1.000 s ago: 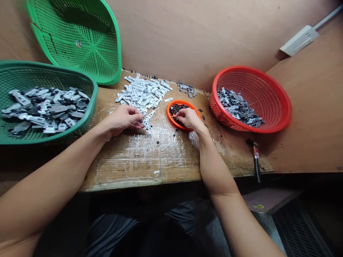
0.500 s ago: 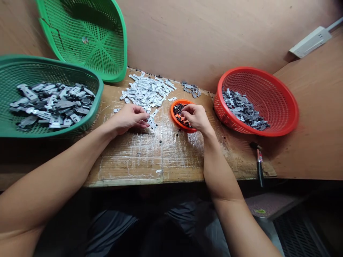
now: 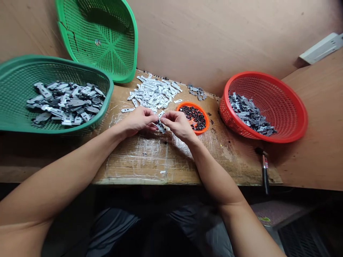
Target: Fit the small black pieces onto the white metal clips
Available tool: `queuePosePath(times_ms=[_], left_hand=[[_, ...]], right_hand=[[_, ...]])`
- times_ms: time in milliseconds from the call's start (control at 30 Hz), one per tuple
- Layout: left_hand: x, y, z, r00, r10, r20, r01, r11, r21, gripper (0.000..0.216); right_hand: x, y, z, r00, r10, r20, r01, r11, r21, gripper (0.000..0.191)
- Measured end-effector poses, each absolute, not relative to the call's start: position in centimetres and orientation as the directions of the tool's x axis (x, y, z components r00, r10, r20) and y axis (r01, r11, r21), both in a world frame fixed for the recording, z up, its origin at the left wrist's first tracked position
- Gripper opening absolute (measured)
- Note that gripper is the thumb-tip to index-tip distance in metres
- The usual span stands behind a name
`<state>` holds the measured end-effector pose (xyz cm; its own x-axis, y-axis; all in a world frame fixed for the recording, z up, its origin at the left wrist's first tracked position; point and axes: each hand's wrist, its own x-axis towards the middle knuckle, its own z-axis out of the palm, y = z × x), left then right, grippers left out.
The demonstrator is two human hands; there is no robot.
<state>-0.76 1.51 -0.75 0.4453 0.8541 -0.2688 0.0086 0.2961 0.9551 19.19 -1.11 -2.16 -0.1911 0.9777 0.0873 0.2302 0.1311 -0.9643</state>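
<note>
My left hand (image 3: 142, 122) grips a silver metal plate with slots (image 3: 160, 126) just above the cardboard-covered bench. At the plate's right side, my right hand (image 3: 178, 124) has its thumb and fingertips pinched together; whatever is between them is too small to make out. Behind my right hand sits an orange dish (image 3: 207, 125) of small dark screw-like parts (image 3: 197, 116). A pile of similar silver plates (image 3: 157, 91) lies beyond both hands.
A dark green basket (image 3: 108, 103) of metal parts stands left, with a bright green basket (image 3: 134, 50) leaning behind it. To the right are a red basket (image 3: 297, 121) holding grey pieces and a hammer (image 3: 264, 171) at the bench edge. Small grey pieces (image 3: 197, 92) lie near the wall.
My right hand has moved left from the orange dish to the plate in my left hand. The whole view has shifted slightly.
</note>
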Motion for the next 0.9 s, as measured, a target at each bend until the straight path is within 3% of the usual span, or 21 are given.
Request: queuePosePath(times_ms=[400, 700, 900], left_hand=[[-0.3, 1.1, -1.0, 0.404, 0.9, -0.162, -0.047, 0.197, 0.979, 0.029], [0.1, 1.2, -1.6, 0.416, 0.886, -0.204, -0.181, 0.301, 0.936, 0.025], [0.2, 1.1, -1.5, 0.407, 0.894, -0.189, -0.167, 0.276, 0.947, 0.028]], right_hand=[[18.8, -1.8, -2.2, -0.207, 0.978, -0.015, 0.145, 0.015, -0.989, 0.057], [18.4, -2.1, -2.3, -0.219, 0.972, 0.082, 0.118, 0.11, -0.987, 0.058], [19.3, -2.1, -2.0, -0.224, 0.974, 0.026, 0.165, 0.064, -0.984, 0.049]])
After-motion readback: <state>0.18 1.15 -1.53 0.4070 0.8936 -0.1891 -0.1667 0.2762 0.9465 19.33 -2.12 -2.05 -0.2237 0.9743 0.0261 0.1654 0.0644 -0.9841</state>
